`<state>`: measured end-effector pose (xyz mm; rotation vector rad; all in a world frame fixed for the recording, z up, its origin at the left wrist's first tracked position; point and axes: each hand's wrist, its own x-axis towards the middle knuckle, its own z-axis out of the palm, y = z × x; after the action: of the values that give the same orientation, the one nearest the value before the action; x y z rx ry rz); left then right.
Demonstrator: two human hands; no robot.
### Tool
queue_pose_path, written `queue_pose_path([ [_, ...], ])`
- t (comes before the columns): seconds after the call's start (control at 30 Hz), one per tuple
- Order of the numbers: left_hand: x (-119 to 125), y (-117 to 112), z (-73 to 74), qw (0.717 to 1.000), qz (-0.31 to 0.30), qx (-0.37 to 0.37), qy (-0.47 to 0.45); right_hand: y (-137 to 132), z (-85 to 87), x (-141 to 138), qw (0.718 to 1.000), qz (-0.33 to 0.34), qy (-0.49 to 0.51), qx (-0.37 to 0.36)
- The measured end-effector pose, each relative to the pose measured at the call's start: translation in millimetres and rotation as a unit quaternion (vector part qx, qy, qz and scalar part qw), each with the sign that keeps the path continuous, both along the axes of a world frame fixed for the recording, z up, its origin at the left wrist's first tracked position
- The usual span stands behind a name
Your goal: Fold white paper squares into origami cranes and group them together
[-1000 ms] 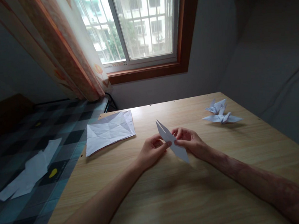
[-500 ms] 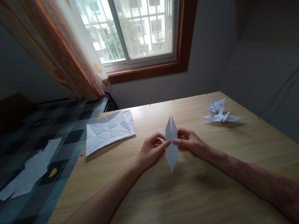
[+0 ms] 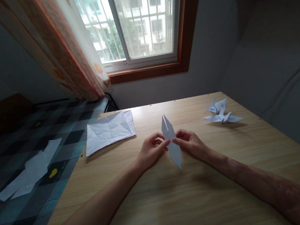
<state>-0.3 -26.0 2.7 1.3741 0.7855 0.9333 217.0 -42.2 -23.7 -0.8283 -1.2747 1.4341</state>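
Observation:
A narrow folded white paper (image 3: 175, 153) is held above the wooden table, its split end pointing away from me and its single point toward me. My left hand (image 3: 153, 148) pinches its left edge, thumb on the near face and fingers curled behind. On the opposite edge, my right hand (image 3: 190, 142) grips it the same way, the thumb tip close to the other thumb. The paper leans, its split tip to the left and its lower point to the right. Part of its far side is hidden from me.
Creased white paper sheets (image 3: 109, 131) lie at the table's back left. Two folded paper cranes (image 3: 223, 118) rest at the back right of the wooden table (image 3: 137, 204). Cut paper pieces (image 3: 35, 171) lie on the checked bed cover (image 3: 69, 123) to the left.
The folded paper has turned in my fingers: its split end has swung left and its lower point right. Both hands stay nearly in place, still pinching it.

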Motion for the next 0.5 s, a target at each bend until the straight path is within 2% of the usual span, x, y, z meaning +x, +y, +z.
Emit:
queue_pose_path([
  [0.13, -0.4, 0.5, -0.4, 1.0, 0.024, 0.01, 0.005, 0.5, -0.5, -1.8, 0.999, -0.031, -0.003, 0.007],
  [0.4, -1.8, 5.5, -9.3, 0.999, 0.041, 0.014, -0.027, 2.5, -4.5, -3.0, 0.998, -0.044, 0.038, 0.005],
  [0.5, -1.5, 6.5, -11.5, 0.999, 0.027, 0.009, -0.03, 4.5, -4.5, -3.6, 0.998, -0.03, 0.058, -0.015],
])
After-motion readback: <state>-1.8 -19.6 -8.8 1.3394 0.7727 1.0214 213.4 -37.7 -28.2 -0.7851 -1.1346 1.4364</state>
